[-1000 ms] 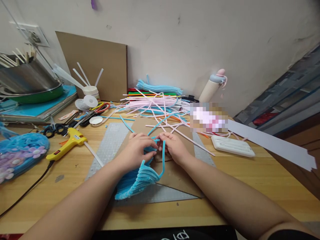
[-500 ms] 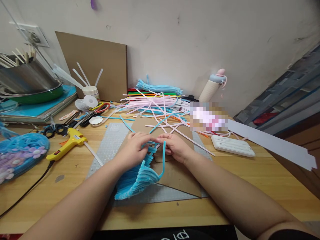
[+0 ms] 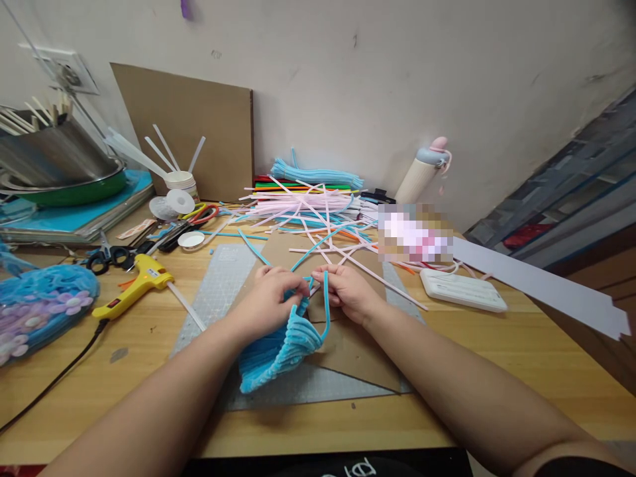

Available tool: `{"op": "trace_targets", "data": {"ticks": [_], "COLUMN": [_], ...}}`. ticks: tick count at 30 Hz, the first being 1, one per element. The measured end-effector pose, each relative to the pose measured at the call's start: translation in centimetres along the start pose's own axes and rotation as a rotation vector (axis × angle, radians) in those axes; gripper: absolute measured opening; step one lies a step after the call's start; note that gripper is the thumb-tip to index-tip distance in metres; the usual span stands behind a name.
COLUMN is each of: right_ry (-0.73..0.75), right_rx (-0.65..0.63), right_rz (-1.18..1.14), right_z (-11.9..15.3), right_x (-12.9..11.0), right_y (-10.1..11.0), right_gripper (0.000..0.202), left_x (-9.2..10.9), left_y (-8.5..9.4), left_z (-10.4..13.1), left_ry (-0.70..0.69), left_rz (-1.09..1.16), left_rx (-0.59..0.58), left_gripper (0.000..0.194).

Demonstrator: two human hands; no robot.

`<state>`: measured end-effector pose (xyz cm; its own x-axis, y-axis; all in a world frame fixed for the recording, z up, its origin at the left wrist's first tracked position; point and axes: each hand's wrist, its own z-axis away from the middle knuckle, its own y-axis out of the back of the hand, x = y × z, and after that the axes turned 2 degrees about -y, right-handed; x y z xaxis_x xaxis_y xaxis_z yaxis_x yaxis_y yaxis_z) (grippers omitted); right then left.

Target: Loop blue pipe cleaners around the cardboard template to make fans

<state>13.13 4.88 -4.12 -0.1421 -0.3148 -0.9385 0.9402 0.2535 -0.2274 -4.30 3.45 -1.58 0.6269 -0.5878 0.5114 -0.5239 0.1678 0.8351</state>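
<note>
A ribbed blue piece made of pipe cleaners [image 3: 281, 358] hangs below my left hand [image 3: 273, 298], whose fingers are closed on its upper edge. My right hand [image 3: 350, 291] pinches a blue pipe cleaner [image 3: 326, 305] that curves up from the right corner of that piece. The fingertips of both hands are close together, with a small gap between them. Part of the blue piece is hidden behind my left hand. Beneath lie a brown cardboard sheet [image 3: 358, 358] and a grey cutting mat [image 3: 318, 387].
A yellow glue gun [image 3: 132, 288] lies left, near black scissors [image 3: 112, 257] and a blue flowered item [image 3: 44, 305]. Pink and blue pipe cleaners [image 3: 308, 205] are piled at the back. A bottle [image 3: 420, 172] and a white power strip [image 3: 462, 289] are on the right.
The blue piece has shifted slightly right and up. My left hand's fingers have curled in more, and the upright pipe cleaner's tip stands a little higher beside my right fingertips.
</note>
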Motion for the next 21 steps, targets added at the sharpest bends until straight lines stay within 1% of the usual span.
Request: {"op": "trace_targets", "data": {"ticks": [2,4,6,8,9,11,13,14,15,17,19,21], "right_ry": [0.032,0.087,0.167,0.257,0.299,0.350,0.351,0.333,0.314,0.291,0.298,0.334], "right_rx": [0.012,0.058,0.133,0.166,0.147,0.043,-0.078,-0.115,-0.129,-0.104,-0.077,-0.086], "right_rz": [0.034,0.081,0.162,0.298,0.377,0.517,0.580,0.588,0.586,0.568,0.533,0.497], "right_z": [0.0,0.0,-0.1,-0.2,-0.2,-0.1,-0.1,0.0,0.0,0.0,0.0,0.0], "right_x": [0.0,-0.1,-0.1,-0.1,-0.1,0.0,0.1,0.2,0.2,0.3,0.2,0.2], "right_y": [0.1,0.3,0.7,1.2,1.3,1.5,1.5,1.5,1.4,1.2,1.1,1.1], "right_gripper": [0.024,0.020,0.014,0.019,0.023,0.030,0.031,0.028,0.023,0.016,0.015,0.019], "left_x": [0.0,0.0,0.0,-0.1,-0.1,-0.1,0.0,0.0,0.0,0.1,0.1,0.1], "left_y": [-0.1,-0.1,-0.1,-0.1,-0.1,-0.2,-0.2,-0.2,-0.2,-0.2,-0.3,-0.3], "left_z": [0.0,0.0,0.0,0.0,0.0,0.0,0.0,0.0,0.0,0.0,0.0,0.1], "left_ry": [-0.028,-0.040,-0.006,0.030,0.041,0.054,0.065,0.067,0.066,0.054,0.041,0.035], "left_rz": [0.014,0.033,0.053,0.072,0.082,0.097,0.106,0.110,0.113,0.118,0.116,0.103], "left_rx": [0.014,0.011,0.031,0.063,0.076,0.090,0.098,0.101,0.105,0.104,0.092,0.086], "left_gripper": [0.019,0.019,0.016,0.014,0.012,0.010,0.009,0.008,0.008,0.008,0.007,0.007]}}
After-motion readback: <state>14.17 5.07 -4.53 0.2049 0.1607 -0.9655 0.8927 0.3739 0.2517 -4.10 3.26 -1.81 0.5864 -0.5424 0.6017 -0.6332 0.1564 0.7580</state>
